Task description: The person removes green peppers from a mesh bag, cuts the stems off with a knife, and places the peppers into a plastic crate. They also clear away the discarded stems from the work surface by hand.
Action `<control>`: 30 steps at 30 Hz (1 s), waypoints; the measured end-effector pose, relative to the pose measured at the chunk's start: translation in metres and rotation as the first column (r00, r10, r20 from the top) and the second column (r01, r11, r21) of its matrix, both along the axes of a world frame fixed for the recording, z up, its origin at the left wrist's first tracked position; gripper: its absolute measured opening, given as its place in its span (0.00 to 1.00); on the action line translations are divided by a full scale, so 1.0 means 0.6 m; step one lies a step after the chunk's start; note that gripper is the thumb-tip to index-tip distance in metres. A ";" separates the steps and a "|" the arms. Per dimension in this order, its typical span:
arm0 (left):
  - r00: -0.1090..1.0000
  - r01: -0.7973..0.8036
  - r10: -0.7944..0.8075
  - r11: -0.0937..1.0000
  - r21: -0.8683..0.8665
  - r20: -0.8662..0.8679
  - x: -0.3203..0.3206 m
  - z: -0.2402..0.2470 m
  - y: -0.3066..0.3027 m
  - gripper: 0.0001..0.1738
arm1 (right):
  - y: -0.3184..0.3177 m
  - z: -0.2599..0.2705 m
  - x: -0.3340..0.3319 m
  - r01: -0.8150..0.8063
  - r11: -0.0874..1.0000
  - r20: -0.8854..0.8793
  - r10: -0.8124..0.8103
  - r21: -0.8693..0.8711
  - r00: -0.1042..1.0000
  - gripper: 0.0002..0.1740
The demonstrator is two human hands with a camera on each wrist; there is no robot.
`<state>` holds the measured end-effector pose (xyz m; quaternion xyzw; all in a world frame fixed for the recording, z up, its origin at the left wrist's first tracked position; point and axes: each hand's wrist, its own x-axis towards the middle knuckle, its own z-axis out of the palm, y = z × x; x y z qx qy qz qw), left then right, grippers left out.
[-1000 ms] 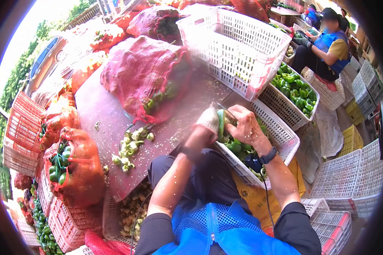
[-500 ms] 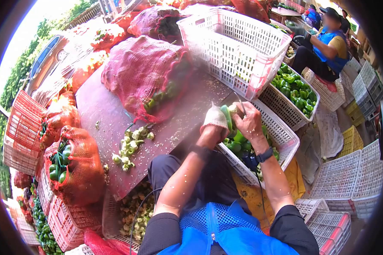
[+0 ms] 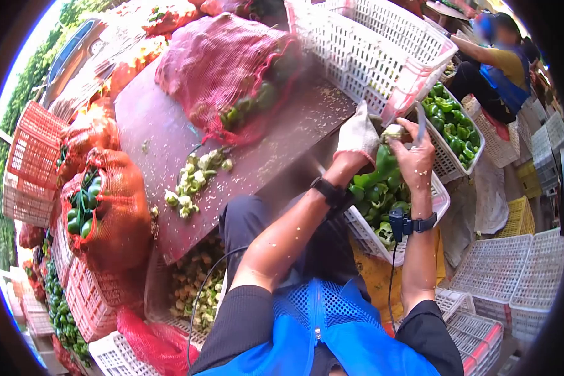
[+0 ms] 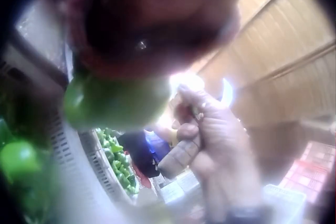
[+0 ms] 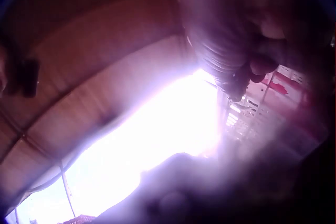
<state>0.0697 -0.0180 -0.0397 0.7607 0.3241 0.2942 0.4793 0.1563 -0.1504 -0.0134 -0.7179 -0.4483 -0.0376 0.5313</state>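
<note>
In the head view my left hand (image 3: 357, 139), in a pale glove, grips a green pepper (image 3: 386, 166) above a white crate (image 3: 442, 199) of green peppers. Close beside it, my bare right hand (image 3: 415, 153) holds a knife (image 3: 421, 120), its blade pointing up, and pinches a pale pepper core (image 3: 393, 132) at its fingertips. The left wrist view shows the pepper (image 4: 121, 100) large under the glove cuff, with my right hand (image 4: 218, 140) to its right. My right hand (image 5: 226, 40) is dark and blurred in the right wrist view.
A pink mesh sack (image 3: 213, 69) of peppers and a pile of cores (image 3: 197, 178) lie on the board (image 3: 138, 119). Empty white crates (image 3: 363, 50) stand at the top. A seated person (image 3: 507, 62) is at the upper right. An orange sack (image 3: 122, 219) stands left.
Both hands have moved to the right and up in the head view, and the whole scene has shifted. A pale core now shows at my right fingertips.
</note>
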 end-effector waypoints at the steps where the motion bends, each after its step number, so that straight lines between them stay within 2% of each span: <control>1: 1.000 -0.011 0.011 1.000 -0.006 -0.005 -0.015 -0.005 0.004 0.19 | 0.014 -0.001 -0.015 -0.101 0.995 0.028 0.101 -0.006 0.995 0.25; 2: 0.994 0.079 -0.093 0.976 0.203 0.060 -0.035 -0.012 0.013 0.17 | 0.030 0.002 -0.035 -0.199 0.980 0.059 0.199 -0.013 0.978 0.26; 3: 0.973 0.151 -0.209 0.899 0.411 0.101 -0.063 0.002 0.020 0.14 | 0.047 0.002 -0.057 -0.259 0.965 0.079 0.262 -0.050 0.962 0.28; 4: 0.984 0.136 -0.053 0.846 0.516 -0.172 -0.087 0.021 0.034 0.16 | 0.067 0.000 -0.080 -0.317 0.945 0.096 0.325 -0.086 0.941 0.30; 6: 0.999 -0.023 0.042 0.899 0.437 -0.033 -0.159 0.001 0.078 0.16 | 0.103 -0.004 -0.120 -0.492 0.870 -0.118 0.491 0.023 0.863 0.30; 7: 0.992 -0.027 0.083 0.870 0.492 -0.094 -0.197 -0.013 0.105 0.17 | 0.112 0.014 -0.135 -0.556 0.831 -0.224 0.538 -0.025 0.813 0.31; 8: 0.980 -0.027 0.128 0.840 0.543 -0.150 -0.241 -0.021 0.132 0.18 | 0.136 -0.009 -0.134 -0.570 0.821 -0.193 0.553 -0.043 0.811 0.30; 10: 0.990 -0.088 0.141 0.570 0.817 0.008 -0.370 -0.008 0.170 0.15 | 0.192 -0.028 -0.129 -0.552 0.815 -0.242 0.508 -0.178 0.827 0.28; 11: 0.943 -0.015 0.271 0.612 0.790 -0.192 -0.413 -0.010 0.194 0.14 | 0.224 -0.042 -0.125 -0.552 0.815 -0.242 0.507 -0.177 0.827 0.28; 12: 0.842 0.042 0.380 0.662 0.748 -0.384 -0.449 -0.018 0.216 0.13 | 0.260 -0.057 -0.121 -0.523 0.833 -0.242 0.477 -0.183 0.845 0.28; 14: 0.914 -0.250 0.370 0.837 0.488 -0.167 -0.510 -0.065 0.256 0.10 | 0.331 -0.079 -0.118 -0.492 0.850 -0.237 0.446 -0.191 0.863 0.28; 15: 0.777 -0.294 0.556 0.735 0.611 -0.295 -0.520 -0.034 0.246 0.09 | 0.365 -0.086 -0.123 -0.455 0.868 -0.283 0.394 -0.198 0.874 0.30; 16: 0.698 -0.198 0.620 0.648 0.736 -0.358 -0.537 -0.059 0.275 0.08 | 0.398 -0.093 -0.127 -0.419 0.884 -0.330 0.340 -0.208 0.881 0.31; 17: 0.681 -0.204 0.638 0.637 0.743 -0.360 -0.547 -0.070 0.282 0.09 | 0.430 -0.097 -0.130 -0.403 0.881 -0.381 0.294 -0.248 0.877 0.37; 18: 0.663 -0.208 0.655 0.626 0.751 -0.362 -0.563 -0.088 0.284 0.10 | 0.455 -0.095 -0.135 -0.403 0.880 -0.379 0.294 -0.250 0.877 0.37; 19: 0.705 -0.214 0.626 0.635 0.743 -0.332 -0.579 -0.110 0.284 0.14 | 0.477 -0.095 -0.139 -0.356 0.872 -0.314 0.252 -0.337 0.915 0.41; 20: 0.765 -0.085 0.554 0.592 0.802 -0.328 -0.615 -0.123 0.241 0.18 | 0.500 -0.096 -0.140 -0.301 0.857 -0.244 0.213 -0.419 0.946 0.45; 21: 0.707 0.086 0.537 0.580 0.810 -0.460 -0.673 -0.199 0.235 0.21 | 0.534 -0.126 -0.138 -0.189 0.876 -0.097 0.162 -0.444 0.982 0.47; 22: 0.835 0.152 0.440 0.394 0.906 -0.331 -0.701 -0.229 0.227 0.23 | 0.555 -0.136 -0.139 -0.190 0.874 -0.096 0.165 -0.448 0.982 0.47; 23: 0.545 0.013 0.316 0.923 0.385 -0.776 -0.685 -0.183 0.190 0.23 | 0.569 -0.140 -0.143 -0.176 0.858 -0.082 0.156 -0.483 0.984 0.45; 24: 0.702 0.070 0.286 0.884 0.463 -0.653 -0.712 -0.216 0.185 0.24 | 0.578 -0.144 -0.146 -0.161 0.841 -0.067 0.148 -0.517 0.987 0.44; 25: 0.796 -0.083 0.448 0.747 0.659 -0.407 -0.696 -0.262 0.216 0.23 | 0.584 -0.148 -0.148 -0.163 0.839 -0.065 0.151 -0.519 0.986 0.44; 26: 0.829 -0.262 0.547 0.563 0.784 -0.116 -0.667 -0.289 0.254 0.23 | 0.582 -0.143 -0.151 -0.175 0.836 -0.104 0.142 -0.520 0.984 0.40; 28: 0.813 -0.361 0.576 0.612 0.704 -0.084 -0.536 -0.069 0.220 0.22 | 0.573 -0.133 -0.153 -0.184 0.835 -0.144 0.127 -0.519 0.981 0.37; 29: 0.813 -0.362 0.576 0.611 0.704 -0.082 -0.521 -0.053 0.216 0.22 | 0.564 -0.128 -0.149 -0.304 0.853 -0.381 0.137 -0.425 0.914 0.31; 30: 0.813 -0.390 0.578 0.629 0.672 -0.070 -0.511 -0.046 0.212 0.21 | 0.546 -0.114 -0.148 -0.398 0.866 -0.593 0.154 -0.305 0.790 0.26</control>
